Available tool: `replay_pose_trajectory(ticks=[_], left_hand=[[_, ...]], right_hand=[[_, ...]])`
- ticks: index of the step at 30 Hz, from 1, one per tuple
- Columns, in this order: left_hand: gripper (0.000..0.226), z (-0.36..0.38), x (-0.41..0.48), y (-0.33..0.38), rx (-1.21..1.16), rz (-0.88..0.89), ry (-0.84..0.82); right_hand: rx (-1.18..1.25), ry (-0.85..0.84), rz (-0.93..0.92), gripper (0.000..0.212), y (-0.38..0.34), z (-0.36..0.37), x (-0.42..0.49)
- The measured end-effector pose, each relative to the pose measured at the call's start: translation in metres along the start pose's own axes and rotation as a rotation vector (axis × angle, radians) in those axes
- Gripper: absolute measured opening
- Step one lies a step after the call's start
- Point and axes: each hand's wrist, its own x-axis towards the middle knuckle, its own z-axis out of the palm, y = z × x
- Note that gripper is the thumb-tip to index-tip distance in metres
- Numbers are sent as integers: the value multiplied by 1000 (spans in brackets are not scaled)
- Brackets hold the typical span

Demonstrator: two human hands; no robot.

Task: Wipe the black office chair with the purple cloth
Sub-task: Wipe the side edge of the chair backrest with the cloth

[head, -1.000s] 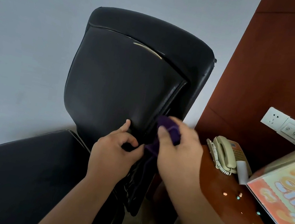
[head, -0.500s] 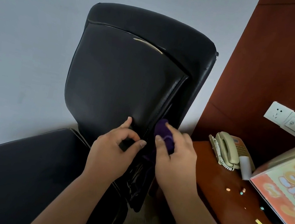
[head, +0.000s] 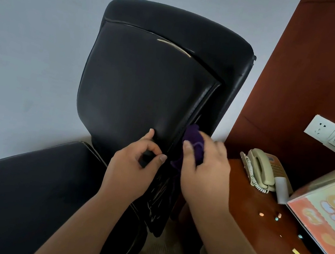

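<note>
Head view: black leather office chair (head: 143, 82) gripped by left hand (head: 129, 171); crumpled purple cloth (head: 193, 138), part-hidden, clutched by right hand (head: 205, 173).

Narrow gap between chair (head: 147, 83) and desk (head: 246, 210), phone (head: 263, 168) beside it; open room left of chair

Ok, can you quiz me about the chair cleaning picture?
1. True or false: the left hand holds the purple cloth.
2. Which part of the black office chair does the cloth touch? A: top edge. B: backrest's right side, low down. C: seat.
3. Fill in: a beige ____ sits on the wooden desk.
Key: 1 false, the right hand holds it; the left hand grips the backrest's lower edge. 2 B. 3 telephone.
</note>
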Motion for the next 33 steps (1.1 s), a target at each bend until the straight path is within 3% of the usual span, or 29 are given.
replay_pose_trajectory(ticks=[9,16,27,30,33], left_hand=[[13,0,-1,2,-36,-35,-12],[25,1,0,4,-117,-51,12],[18,1,2,8,-140,-71,63],[21,0,1,11,-139,-61,61],[22,-1,1,11,-123,-67,64]], right_hand=[[-45,-206,89,26,27,18,-38],[24,65,-33,24,1,-11,12],[-131,-271,-148,32,13,2,-33],[-97,-226,-170,25,10,-3,-22],[-4,-45,-114,22,0,-6,3]])
